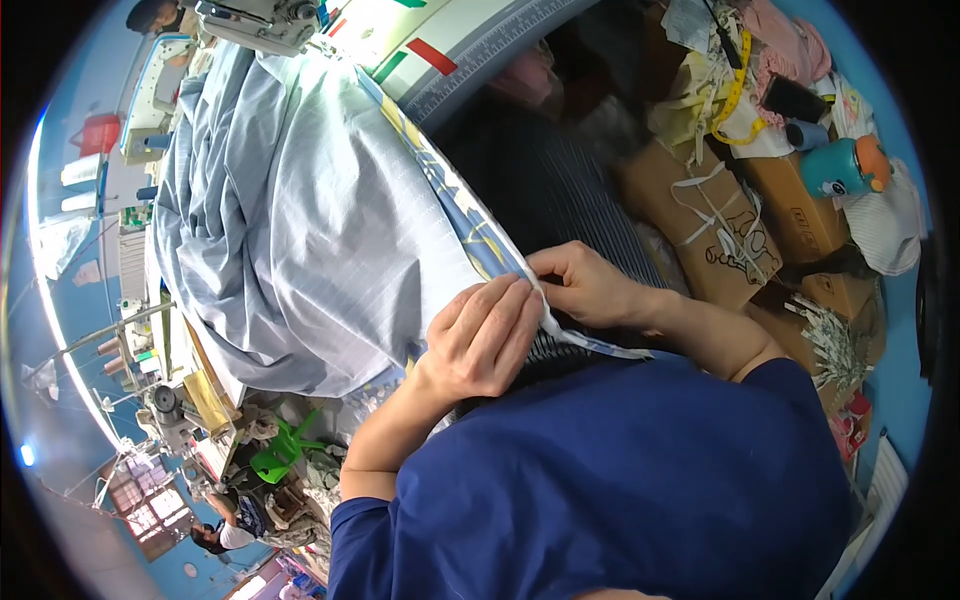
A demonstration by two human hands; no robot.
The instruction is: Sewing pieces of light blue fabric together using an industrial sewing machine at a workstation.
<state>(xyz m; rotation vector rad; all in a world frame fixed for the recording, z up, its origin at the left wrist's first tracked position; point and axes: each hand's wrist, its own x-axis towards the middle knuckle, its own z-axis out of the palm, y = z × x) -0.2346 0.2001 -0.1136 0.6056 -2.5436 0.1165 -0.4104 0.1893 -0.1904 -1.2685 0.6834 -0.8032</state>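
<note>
A large pale blue-grey fabric (340, 220) spreads over the sewing table and runs up to a sewing machine (265, 25). Along its right side lies a patterned edge strip (440, 180) in blue, yellow and white. My left hand (485, 335) is closed on this edge close to my body, fingers curled over it. Just beside it, my right hand (590, 285) pinches the same edge, thumb and fingers together. Between them the edge looks folded; the fingertips hide the exact fold. Past my hands, the strip's tail trails to the right across my lap.
A ruler strip (480, 70) marks the table's front edge. Cardboard boxes (690, 215), a yellow measuring tape (740, 95) and a teal bottle (840, 168) stand at the right. A green plastic chair (283, 447), other machines and people are at the left.
</note>
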